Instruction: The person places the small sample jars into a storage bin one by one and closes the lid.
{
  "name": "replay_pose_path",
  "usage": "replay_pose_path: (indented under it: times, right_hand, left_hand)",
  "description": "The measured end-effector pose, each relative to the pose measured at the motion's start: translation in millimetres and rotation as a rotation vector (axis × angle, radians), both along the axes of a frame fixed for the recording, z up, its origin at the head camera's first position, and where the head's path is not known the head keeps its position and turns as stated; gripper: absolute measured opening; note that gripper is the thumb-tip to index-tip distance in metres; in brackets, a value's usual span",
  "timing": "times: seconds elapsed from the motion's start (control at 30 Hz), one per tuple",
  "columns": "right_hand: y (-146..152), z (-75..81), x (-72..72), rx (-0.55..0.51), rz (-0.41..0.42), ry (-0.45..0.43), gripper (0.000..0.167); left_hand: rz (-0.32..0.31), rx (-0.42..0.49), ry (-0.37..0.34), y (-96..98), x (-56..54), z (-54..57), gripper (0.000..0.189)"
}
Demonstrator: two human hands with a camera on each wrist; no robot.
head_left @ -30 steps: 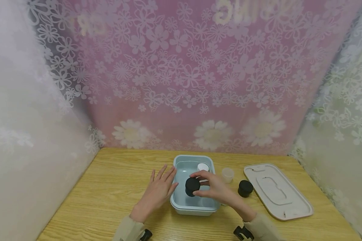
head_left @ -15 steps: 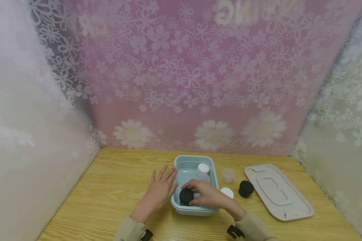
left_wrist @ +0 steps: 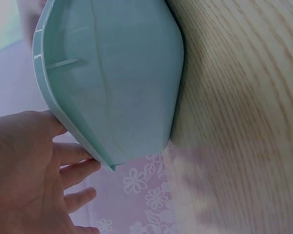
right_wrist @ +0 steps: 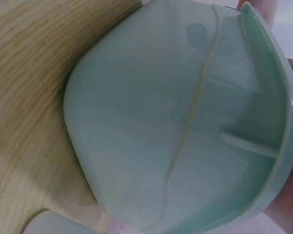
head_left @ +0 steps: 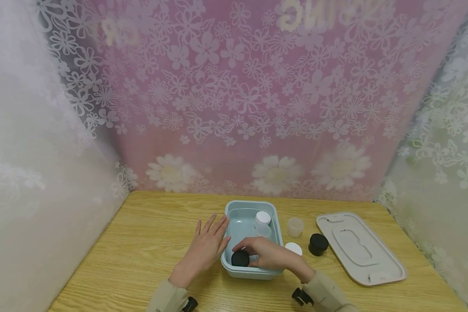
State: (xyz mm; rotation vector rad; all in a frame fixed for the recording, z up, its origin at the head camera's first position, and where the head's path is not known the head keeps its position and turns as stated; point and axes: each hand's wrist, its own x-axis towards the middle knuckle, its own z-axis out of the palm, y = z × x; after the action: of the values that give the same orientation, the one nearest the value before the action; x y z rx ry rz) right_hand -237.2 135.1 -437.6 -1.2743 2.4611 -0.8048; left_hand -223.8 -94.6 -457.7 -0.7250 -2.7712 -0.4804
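A light blue plastic box (head_left: 251, 274) stands on the table; its outer wall (left_wrist: 122, 73) fills much of the left wrist view. My left hand (head_left: 207, 245) lies along its left side with straight fingers, the fingertips touching the rim. Inside the near left corner, my right hand (head_left: 268, 253) pinches a small round black-topped jar (head_left: 240, 259) between thumb and fingers. Whether the jar touches the bottom, I cannot tell. Farther back in the box sits a small clear jar with a white lid (head_left: 263, 218). The right wrist view mostly shows the box's outer wall (right_wrist: 136, 107), hiding the held jar.
Right of the box are a small translucent cup (head_left: 295, 228), a white round lid (head_left: 294, 248) partly behind my right hand, and another black jar (head_left: 318, 245). A pale rectangular lid (head_left: 360, 249) lies farther right on the wooden table (head_left: 140, 260). A flowered curtain (head_left: 234, 108) hangs behind.
My right hand has moved the black-topped jar leftward, nearer and lower, into the box's near left corner. The white-lidded jar at the back shows more now. My left hand stays put.
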Motion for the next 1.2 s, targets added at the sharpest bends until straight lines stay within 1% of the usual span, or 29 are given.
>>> replay_pose_path:
  times: [0.1,0.2,0.3,0.43,0.63,0.77,0.83,1.0,1.2]
  right_hand:
    - [2.3,2.1,-0.3,0.007,0.011,-0.021,0.044]
    - [5.6,5.4,-0.1,-0.001,-0.004,-0.045,0.049]
    - [10.8,9.0,0.4,-0.032,-0.027,-0.053,0.051]
    - [19.9,11.5,0.9,-0.124,-0.051,-0.043,0.047]
    - [32.3,7.0,1.0,-0.315,-0.098,-0.022,0.04]
    - [40.3,5.5,3.1,-0.433,-0.165,-0.035,0.04]
    - [45.7,5.7,4.9,-0.477,-0.216,-0.036,0.041]
    - [62.9,6.6,7.6,-0.55,-0.358,0.003,0.041]
    - [86.1,7.7,8.6,-0.623,-0.453,0.006,0.04]
  left_hand:
    - [-0.001,-0.004,0.012,0.0,0.0,-0.5,0.053]
    - [-0.002,-0.005,0.016,0.0,0.5,0.0,0.054]
    - [0.0,-0.008,0.013,0.1,1.2,0.3,0.053]
    - [-0.002,-0.003,0.011,0.6,2.2,0.9,0.053]
    - [0.006,-0.005,-0.005,1.7,2.6,2.4,0.053]
    - [0.007,0.0,-0.004,1.9,1.6,1.8,0.052]
    - [0.005,0.005,-0.003,2.0,1.3,1.4,0.052]
    - [-0.001,0.022,-0.008,1.7,1.0,0.4,0.052]
    - [0.001,0.019,-0.006,1.3,0.8,0.5,0.052]
